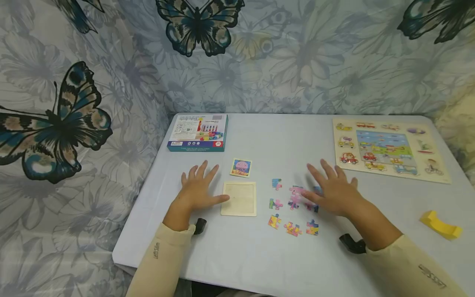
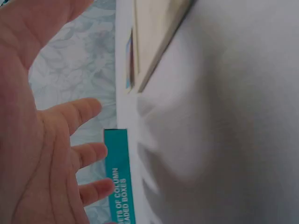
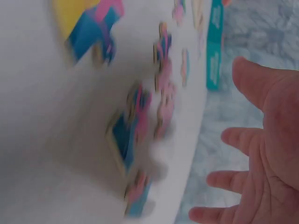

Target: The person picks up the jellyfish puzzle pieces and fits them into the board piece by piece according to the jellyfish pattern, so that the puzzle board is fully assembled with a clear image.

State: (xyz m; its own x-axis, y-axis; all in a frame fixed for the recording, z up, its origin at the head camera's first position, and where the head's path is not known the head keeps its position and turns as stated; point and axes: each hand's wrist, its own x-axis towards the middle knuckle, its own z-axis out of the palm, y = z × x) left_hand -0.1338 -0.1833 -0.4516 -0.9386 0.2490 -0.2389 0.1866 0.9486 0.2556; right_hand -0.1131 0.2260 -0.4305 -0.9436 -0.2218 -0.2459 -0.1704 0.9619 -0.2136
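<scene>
My left hand [image 1: 198, 190] is spread with straight fingers just left of a shallow square wooden tray [image 1: 239, 199], its thumb reaching over the tray's left edge in the head view. In the left wrist view, that palm [image 2: 42, 158] holds nothing and shows a gap above the table. Several jigsaw pieces [image 1: 275, 221] lie loose right of the tray, in pink, blue and yellow. My right hand [image 1: 335, 192], fingers also spread, hovers over the right-hand pieces and partly hides them. A jigsaw piece [image 3: 166, 109] with pink print stands out in the right wrist view.
A small picture card [image 1: 241, 168] lies behind the tray. At the back left is a teal-edged box [image 1: 198, 133]. A vehicle puzzle board [image 1: 426, 167] lies back right, and a yellow curved block [image 1: 440, 225] sits at the right. Patterned curtains hang behind the white table [image 1: 237, 255].
</scene>
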